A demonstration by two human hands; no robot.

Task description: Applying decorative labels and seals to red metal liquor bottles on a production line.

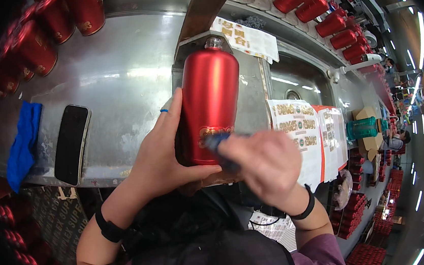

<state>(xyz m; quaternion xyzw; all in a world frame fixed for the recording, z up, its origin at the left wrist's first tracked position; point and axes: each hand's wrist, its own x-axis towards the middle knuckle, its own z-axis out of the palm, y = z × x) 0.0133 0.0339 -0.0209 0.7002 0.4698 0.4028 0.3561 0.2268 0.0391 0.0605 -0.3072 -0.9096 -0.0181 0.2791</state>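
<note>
A shiny red bottle [213,91] with a clear glass neck lies in front of me, its neck pointing away. My left hand [155,153] grips it along the left side and around its base, a blue ring on one finger. Low on the bottle sits a gold design [214,134]. Against that design my right hand [268,163], smeared by motion, presses a dark blue cloth [222,149]. The cloth covers part of the design and the lower right edge of the bottle.
On the metal bench [113,65] at left lie a black phone [72,145] and a blue cloth [25,143]. Sheets of gold decals [296,134] lie at right, near a green transparent bottle [362,128]. Red bottles [35,47] stand far left and along the back conveyor.
</note>
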